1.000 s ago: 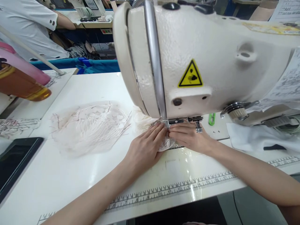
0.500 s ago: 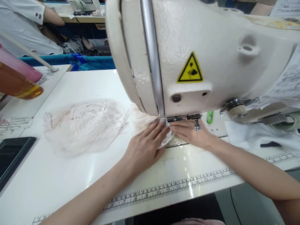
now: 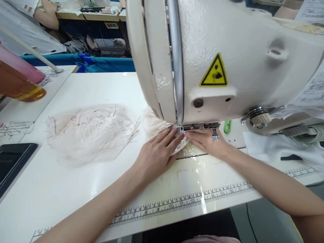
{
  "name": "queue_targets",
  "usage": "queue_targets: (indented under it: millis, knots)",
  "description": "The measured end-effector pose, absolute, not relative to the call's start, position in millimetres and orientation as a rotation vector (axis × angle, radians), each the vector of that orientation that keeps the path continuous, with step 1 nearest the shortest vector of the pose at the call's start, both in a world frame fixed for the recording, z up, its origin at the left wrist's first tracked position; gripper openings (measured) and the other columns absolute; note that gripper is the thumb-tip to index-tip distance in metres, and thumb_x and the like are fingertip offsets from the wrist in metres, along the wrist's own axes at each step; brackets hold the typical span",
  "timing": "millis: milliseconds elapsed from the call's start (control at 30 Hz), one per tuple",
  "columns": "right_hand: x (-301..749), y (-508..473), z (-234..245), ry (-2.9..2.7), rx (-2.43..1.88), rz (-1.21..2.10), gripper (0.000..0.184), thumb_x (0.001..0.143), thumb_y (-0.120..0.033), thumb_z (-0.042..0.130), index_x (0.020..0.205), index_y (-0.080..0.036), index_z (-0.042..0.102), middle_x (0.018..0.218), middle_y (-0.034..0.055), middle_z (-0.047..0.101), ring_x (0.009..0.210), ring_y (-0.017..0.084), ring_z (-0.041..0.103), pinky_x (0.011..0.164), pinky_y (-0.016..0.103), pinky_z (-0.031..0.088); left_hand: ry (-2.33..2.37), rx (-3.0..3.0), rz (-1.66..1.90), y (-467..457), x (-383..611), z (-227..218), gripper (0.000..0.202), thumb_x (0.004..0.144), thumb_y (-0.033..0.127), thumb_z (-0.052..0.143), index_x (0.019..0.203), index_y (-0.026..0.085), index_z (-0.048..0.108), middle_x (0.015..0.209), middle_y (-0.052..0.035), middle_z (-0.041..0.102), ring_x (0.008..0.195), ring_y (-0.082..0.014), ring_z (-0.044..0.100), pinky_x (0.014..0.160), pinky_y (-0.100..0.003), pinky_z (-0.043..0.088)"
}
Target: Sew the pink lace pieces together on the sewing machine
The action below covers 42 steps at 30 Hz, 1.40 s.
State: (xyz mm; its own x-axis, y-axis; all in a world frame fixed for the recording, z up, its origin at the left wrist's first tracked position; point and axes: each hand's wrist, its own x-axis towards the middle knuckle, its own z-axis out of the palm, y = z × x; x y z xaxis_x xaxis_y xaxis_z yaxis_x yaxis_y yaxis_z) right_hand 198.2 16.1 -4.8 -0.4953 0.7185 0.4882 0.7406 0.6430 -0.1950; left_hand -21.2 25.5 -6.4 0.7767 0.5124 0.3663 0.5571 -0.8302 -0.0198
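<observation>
A cream sewing machine [image 3: 227, 57] fills the upper right. Under its presser foot [image 3: 192, 127] lies a small piece of white lace [image 3: 180, 147]. My left hand [image 3: 158, 153] rests flat on the lace, fingers stretched toward the foot. Just right of the foot, my right hand [image 3: 206, 141] presses the lace with fingers extended and close together; the machine hides its fingertips in part. A heap of white lace pieces [image 3: 91, 133] lies on the white table [image 3: 76, 189] to the left.
A dark tablet [image 3: 12, 165] sits at the left edge. Amber and pink bottles [image 3: 17, 79] stand at far left. A green clip [image 3: 227, 126] and white cloth [image 3: 278, 148] lie at right. A printed ruler [image 3: 182, 202] runs along the front edge. Another person's sleeve [image 3: 30, 37] is behind.
The lace under the foot has fed away from me and both hands have crept forward with it. The view has shifted slightly left.
</observation>
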Motion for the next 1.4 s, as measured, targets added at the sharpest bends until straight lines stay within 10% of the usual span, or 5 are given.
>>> queue_targets:
  millis: [800, 1400]
  knots:
    - [184.9, 5.1, -12.0, -2.533, -1.052, -0.264, 0.028, 0.089, -0.005, 0.045, 0.098, -0.026, 0.062, 0.103, -0.0030, 0.067, 0.099, 0.011, 0.057, 0.085, 0.028, 0.043, -0.859, -2.836, -0.595, 25.9, -23.7, 2.3, 0.024, 0.088, 0.013, 0.042, 0.101, 0.010, 0.061, 0.117, -0.0131, 0.067, 0.111, -0.0226, 0.063, 0.097, -0.037, 0.053]
    - [191.4, 9.0, -12.8, -2.518, -1.020, -0.146, 0.028, 0.090, -0.004, 0.045, 0.101, -0.021, 0.064, 0.105, 0.0018, 0.068, 0.099, 0.014, 0.059, 0.082, 0.031, 0.048, -0.848, -2.767, -0.556, 20.1, -21.2, -5.5, 0.040, 0.088, 0.019, 0.044, 0.122, 0.004, 0.058, 0.125, -0.0138, 0.061, 0.116, -0.0270, 0.059, 0.100, -0.043, 0.051]
